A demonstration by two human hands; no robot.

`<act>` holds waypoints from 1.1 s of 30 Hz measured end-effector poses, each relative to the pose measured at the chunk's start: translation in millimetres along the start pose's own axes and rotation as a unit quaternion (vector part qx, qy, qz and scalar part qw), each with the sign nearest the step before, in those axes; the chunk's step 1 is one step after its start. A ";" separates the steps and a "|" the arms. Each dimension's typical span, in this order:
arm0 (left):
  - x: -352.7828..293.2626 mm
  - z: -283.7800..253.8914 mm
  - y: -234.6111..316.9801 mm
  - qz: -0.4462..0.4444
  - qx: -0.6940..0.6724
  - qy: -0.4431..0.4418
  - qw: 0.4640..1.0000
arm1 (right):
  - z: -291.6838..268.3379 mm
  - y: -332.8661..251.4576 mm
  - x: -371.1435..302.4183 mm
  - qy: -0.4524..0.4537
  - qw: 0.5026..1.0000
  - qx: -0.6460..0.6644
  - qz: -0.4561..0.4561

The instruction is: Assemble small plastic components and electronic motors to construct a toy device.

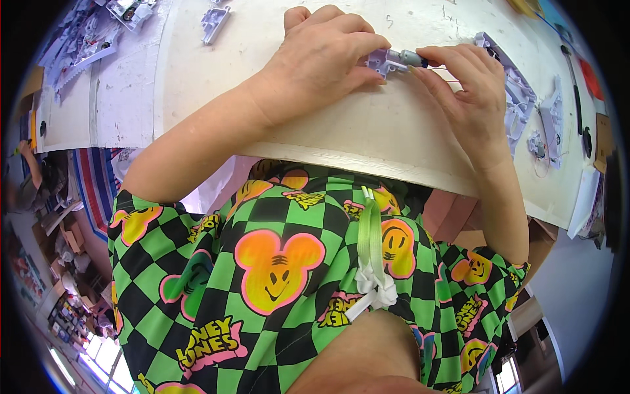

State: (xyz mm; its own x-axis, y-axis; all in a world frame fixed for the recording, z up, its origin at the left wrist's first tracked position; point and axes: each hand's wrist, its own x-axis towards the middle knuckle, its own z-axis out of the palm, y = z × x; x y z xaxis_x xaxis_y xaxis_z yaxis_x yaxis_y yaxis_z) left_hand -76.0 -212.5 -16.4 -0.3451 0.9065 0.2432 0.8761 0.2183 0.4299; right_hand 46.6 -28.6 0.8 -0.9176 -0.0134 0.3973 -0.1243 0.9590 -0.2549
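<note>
My left hand (328,56) pinches a small pale plastic housing (377,64) between thumb and fingers above the white table (262,141). Right against that housing, my right hand (464,85) grips a small cylindrical silver motor (409,58) by its dark end, thumb and index finger closed on it. The motor's other end meets the housing; whether it is seated inside cannot be made out. Thin wires run from the motor beneath my right hand.
A heap of pale plastic housings (82,49) lies at the far left, and a single part (214,25) sits nearer the middle. More housings (518,98) and a small wired motor (537,144) lie to the right of my right hand. Another person's arm (31,164) shows at the left edge.
</note>
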 end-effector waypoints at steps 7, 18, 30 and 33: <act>0.5 0.8 -0.5 -0.001 -0.011 0.015 1.000 | 7.5 -4.5 2.4 -0.007 1.000 0.003 0.009; -2.2 7.2 -0.5 0.088 0.046 0.063 0.993 | -0.4 -0.5 -3.4 -0.033 0.999 -0.015 0.016; 4.9 8.7 5.9 0.092 0.024 0.049 0.994 | -14.7 -5.5 -12.9 -0.042 0.992 -0.112 -0.049; 6.6 5.4 8.1 0.106 0.048 0.044 0.992 | -13.9 -4.6 -13.9 -0.020 0.993 -0.105 -0.045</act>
State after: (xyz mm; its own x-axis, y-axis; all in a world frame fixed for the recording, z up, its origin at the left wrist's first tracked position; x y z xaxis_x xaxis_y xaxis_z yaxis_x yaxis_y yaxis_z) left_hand -69.4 -202.8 -16.0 -0.1739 0.9019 0.3953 0.9586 0.0631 0.2777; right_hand 65.2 -28.8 8.7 -0.9209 -0.1087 0.3744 -0.1288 0.9912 -0.0290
